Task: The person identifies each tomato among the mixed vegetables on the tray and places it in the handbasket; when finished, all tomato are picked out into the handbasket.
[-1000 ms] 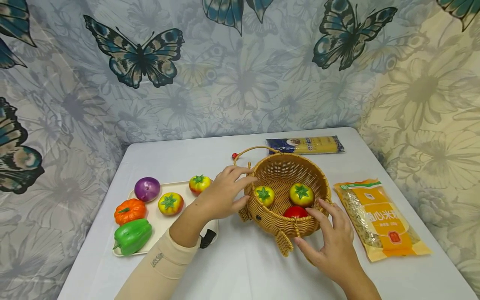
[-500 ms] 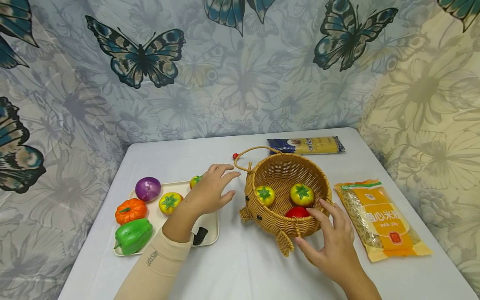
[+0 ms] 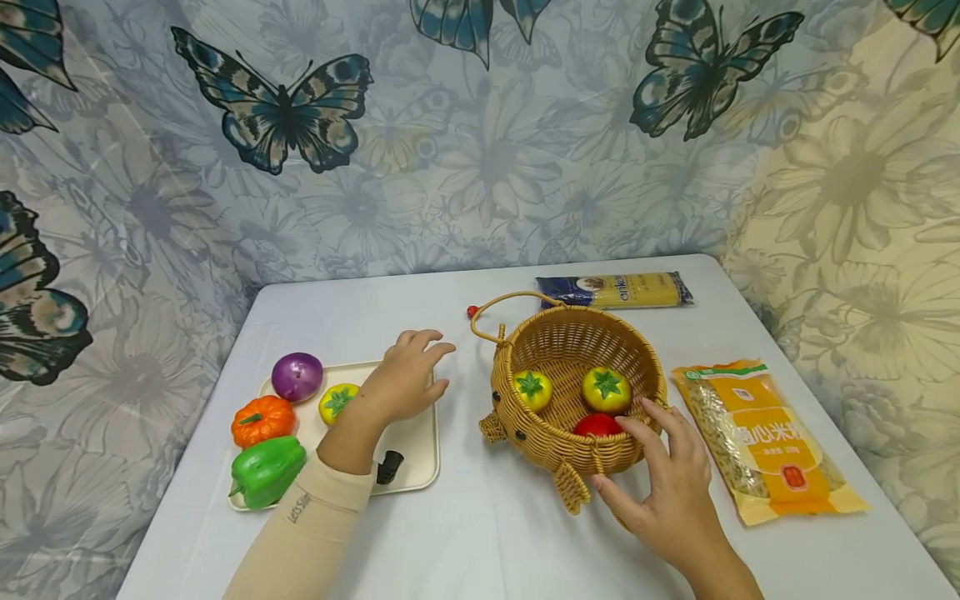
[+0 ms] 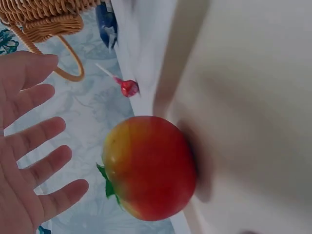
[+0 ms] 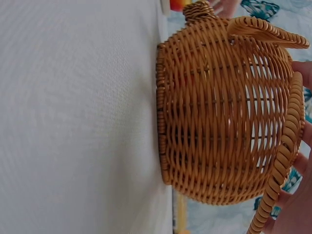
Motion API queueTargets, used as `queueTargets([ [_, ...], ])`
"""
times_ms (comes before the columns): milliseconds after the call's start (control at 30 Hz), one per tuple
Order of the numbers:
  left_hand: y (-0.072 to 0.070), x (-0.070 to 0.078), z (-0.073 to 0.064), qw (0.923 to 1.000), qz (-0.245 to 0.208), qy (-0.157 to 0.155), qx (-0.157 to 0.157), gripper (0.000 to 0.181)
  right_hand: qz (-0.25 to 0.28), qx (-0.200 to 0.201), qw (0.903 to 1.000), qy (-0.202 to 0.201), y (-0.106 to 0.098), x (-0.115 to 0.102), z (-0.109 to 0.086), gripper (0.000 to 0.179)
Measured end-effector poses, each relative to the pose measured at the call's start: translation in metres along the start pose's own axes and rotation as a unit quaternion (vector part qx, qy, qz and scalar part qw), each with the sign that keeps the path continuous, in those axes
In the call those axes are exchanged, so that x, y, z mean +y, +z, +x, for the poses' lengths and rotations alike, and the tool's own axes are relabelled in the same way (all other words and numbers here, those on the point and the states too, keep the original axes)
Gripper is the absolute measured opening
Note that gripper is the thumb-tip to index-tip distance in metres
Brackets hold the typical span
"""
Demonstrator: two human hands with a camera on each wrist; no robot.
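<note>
My left hand hovers over the cream tray with its fingers spread, holding nothing. In the left wrist view a red-and-yellow tomato with a green calyx stands on the tray, close beyond the fingertips and apart from them; the head view hides it behind the hand. Another yellow tomato lies partly behind the wrist. At the wicker basket, my right hand grips the near right rim, fingers over the edge and thumb outside. Inside sit two yellow tomatoes and a red round piece.
On the tray's left are a purple round vegetable, an orange pumpkin and a green bell pepper. A black piece lies near its front. A grain bag, pasta pack and red lollipop surround the basket.
My left hand has moved left, from beside the basket's rim to above the tray, and now covers the far tomato. The right hand has stayed at the basket.
</note>
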State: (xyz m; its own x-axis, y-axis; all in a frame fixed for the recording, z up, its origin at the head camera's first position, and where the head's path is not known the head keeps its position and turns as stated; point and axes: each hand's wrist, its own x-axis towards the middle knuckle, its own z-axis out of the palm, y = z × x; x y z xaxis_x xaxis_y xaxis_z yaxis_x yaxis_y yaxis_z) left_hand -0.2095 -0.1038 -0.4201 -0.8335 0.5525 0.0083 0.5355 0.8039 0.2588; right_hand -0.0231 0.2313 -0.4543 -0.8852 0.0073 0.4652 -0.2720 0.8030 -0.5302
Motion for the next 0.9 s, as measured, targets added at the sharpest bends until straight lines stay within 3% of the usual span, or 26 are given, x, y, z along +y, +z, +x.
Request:
queueTargets([
  [500, 0.010, -0.026, 0.007, 0.9976, 0.003, -0.062, -0.032, 0.050, 0.004, -0.005, 1.0000, 0.001, 0.000, 0.001, 0.000, 0.075],
  [900, 0.009, -0.033, 0.007, 0.9943, 0.002, -0.083, -0.066, 0.051, 0.006, -0.003, 1.0000, 0.001, 0.000, 0.001, 0.000, 0.075],
])
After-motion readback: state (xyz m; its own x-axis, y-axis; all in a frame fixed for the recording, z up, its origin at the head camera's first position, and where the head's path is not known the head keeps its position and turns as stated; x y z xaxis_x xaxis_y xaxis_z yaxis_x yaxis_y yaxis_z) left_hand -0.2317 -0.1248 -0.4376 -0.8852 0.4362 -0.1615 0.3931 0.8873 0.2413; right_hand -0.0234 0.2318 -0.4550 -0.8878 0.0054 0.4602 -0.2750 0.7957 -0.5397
